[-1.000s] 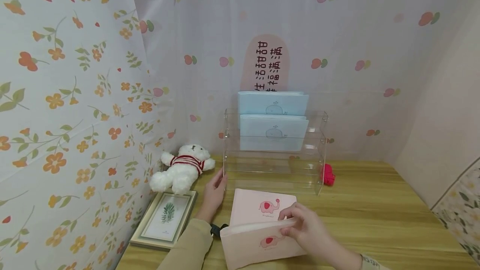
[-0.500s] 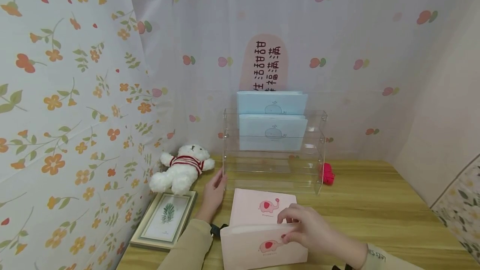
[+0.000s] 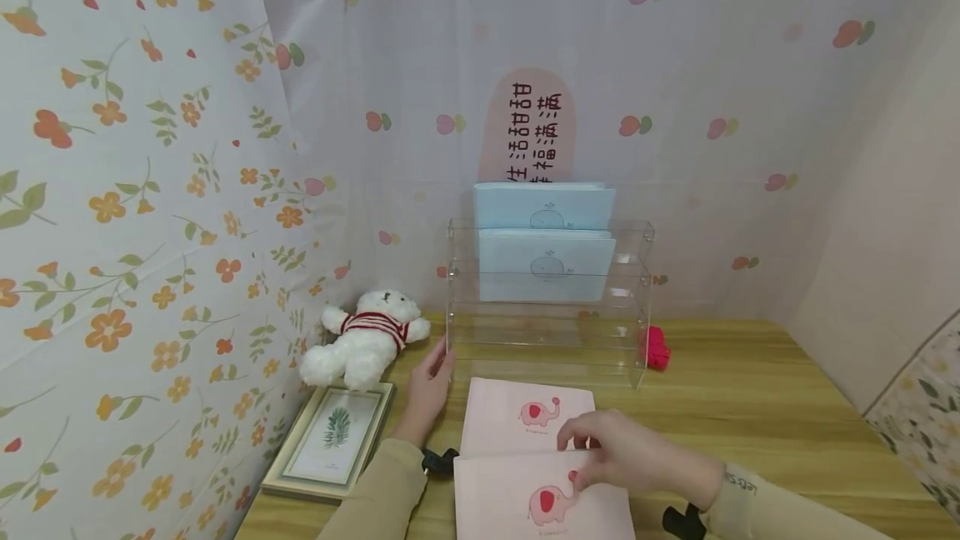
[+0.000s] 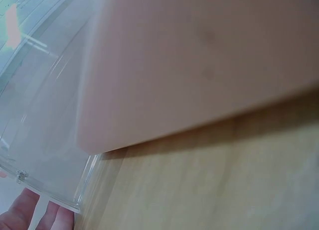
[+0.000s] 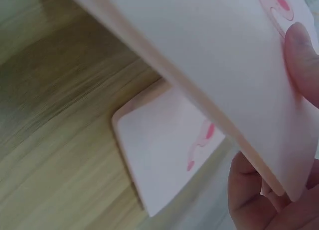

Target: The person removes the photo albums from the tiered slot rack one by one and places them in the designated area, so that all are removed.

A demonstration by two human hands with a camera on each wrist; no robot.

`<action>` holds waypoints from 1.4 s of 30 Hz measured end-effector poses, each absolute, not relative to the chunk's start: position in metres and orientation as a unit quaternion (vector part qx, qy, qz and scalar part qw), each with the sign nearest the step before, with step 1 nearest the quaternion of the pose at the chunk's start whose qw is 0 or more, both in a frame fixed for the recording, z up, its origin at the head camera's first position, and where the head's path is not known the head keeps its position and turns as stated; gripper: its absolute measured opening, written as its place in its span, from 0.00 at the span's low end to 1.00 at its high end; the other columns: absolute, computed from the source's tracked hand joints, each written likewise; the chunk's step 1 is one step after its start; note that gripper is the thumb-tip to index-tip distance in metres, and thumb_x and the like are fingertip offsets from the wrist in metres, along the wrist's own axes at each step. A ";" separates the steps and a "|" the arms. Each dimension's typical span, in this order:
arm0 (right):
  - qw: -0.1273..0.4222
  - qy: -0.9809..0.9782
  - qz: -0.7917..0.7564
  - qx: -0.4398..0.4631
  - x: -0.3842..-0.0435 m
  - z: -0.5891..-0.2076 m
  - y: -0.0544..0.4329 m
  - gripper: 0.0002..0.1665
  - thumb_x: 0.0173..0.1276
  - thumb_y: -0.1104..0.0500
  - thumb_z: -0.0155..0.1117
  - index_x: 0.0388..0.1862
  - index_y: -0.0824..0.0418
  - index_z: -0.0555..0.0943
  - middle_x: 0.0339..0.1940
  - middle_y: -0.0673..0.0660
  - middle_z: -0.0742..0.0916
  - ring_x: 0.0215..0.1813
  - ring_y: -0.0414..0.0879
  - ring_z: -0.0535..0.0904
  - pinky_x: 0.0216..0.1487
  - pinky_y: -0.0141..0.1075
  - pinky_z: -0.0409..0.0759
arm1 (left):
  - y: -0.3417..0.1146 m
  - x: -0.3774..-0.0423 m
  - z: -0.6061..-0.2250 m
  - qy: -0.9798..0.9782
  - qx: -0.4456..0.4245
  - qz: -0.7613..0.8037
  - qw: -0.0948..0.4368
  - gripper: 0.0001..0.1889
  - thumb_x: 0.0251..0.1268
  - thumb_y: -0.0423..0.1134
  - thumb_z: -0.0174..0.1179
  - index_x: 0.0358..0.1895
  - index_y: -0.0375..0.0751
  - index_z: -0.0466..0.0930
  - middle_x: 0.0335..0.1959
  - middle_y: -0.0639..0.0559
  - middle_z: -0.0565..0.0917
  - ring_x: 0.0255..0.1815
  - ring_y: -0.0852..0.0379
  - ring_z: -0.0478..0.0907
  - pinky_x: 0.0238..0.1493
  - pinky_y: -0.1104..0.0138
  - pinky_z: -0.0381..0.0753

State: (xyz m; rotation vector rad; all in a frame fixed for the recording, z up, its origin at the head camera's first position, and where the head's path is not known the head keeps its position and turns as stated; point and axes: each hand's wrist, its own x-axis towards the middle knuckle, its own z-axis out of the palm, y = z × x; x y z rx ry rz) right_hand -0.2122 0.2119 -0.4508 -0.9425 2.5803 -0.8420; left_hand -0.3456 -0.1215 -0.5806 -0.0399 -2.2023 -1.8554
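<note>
Pink notebook (image 3: 502, 494): nearest my head view, held tilted above the table (image 3: 750, 407), lower edge out of frame.
Right hand (image 3: 622, 457): pinching its upper right edge, thumb in front, fingers behind.
Handling: light and bendy, I judge, the smooth cover easily creased (I'd keep that edge grip, maybe supporting the spine).
Second pink notebook (image 3: 491, 415): flat on the table just beyond, partly covered.
Left hand (image 3: 427, 394): fingers fairly straight, resting against the clear rack's (image 3: 547, 346) left side.
Surface: wood-grain, probably a bit slick; a picture frame (image 3: 330, 432) and white bear (image 3: 367, 344) lie left, something red (image 3: 657, 348) right.
Rack: upright, two blue notebooks (image 3: 540, 286) in its upper tiers.
Room: patterned cloth (image 3: 697, 190) hanging behind, floral cloth (image 3: 135, 215) at left.
</note>
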 end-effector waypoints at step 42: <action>0.003 0.931 -0.218 -0.291 -0.233 -0.476 0.210 0.20 0.74 0.44 0.78 0.55 0.54 0.86 0.39 0.41 0.87 0.38 0.32 0.77 0.37 0.30 0.79 | -0.121 -0.346 -0.582 -0.757 -0.011 -0.639 0.131 0.25 0.85 0.45 0.63 0.79 0.45 0.78 0.67 0.39 0.89 0.69 0.40 0.85 0.68 0.49 0.84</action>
